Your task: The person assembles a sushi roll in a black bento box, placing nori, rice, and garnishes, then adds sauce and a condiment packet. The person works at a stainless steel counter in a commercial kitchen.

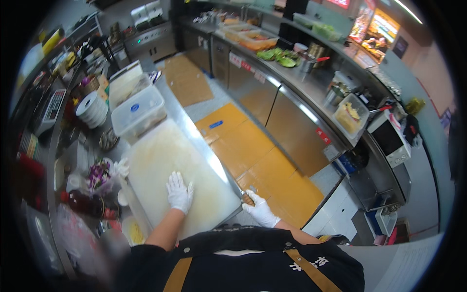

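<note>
My left hand (179,195), in a white glove, lies flat on a large white cutting board (168,146), fingers stretched out and with nothing in it. Past the board's right edge, my right hand (261,210), gloved too, is wrapped round the wooden handle of a knife (247,198). Its narrow metal part points forward and left along the counter edge; most of the blade is hard to make out. A clear lidded plastic tub (138,113) stands at the far end of the board.
Left of the board are a tub of shredded purple cabbage (99,176), dark bottles (82,200), stacked white bowls (92,110) and a scale (50,111). Across the orange-brown floor mat (253,146), a steel counter (311,87) holds lettuce (282,57), food tubs and a white microwave (390,138).
</note>
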Motion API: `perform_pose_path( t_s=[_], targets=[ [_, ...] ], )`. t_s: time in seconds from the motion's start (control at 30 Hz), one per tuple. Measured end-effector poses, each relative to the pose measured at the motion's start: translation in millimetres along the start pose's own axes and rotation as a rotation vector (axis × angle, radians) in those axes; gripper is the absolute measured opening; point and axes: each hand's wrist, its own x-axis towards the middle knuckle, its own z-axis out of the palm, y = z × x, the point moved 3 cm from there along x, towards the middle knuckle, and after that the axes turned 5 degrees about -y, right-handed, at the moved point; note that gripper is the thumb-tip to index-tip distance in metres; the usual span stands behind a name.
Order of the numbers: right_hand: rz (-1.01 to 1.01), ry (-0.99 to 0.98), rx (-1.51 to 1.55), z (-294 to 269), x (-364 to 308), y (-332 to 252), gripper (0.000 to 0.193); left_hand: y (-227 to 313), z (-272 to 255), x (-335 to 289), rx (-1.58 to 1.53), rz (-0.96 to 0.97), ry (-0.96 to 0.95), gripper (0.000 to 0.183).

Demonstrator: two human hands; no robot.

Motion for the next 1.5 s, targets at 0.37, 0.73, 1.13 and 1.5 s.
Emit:
perform_pose_path(
  t_s=[0.37,0.73,1.13,1.5],
  targets=[
    [-0.401,-0.17,-0.633,70,26,-75,0.051,-14,-100,25,-1.294,-0.03,0.546,0.05],
    [-0.675,-0.365,-0.918,163,114,-134,0.023,27,-182,-73,-1.083,0.345,0.531,0.049],
    [-0.407,0.283,-0.954,-6,70,-1,0.034,-12,-30,13,-0.353,-0.27,0.139,0.071],
    [0.258,0.527,-0.744,-213,-123,193,0.03,-17,1,137,-0.025,-0.474,0.11,0.071]
  ],
)
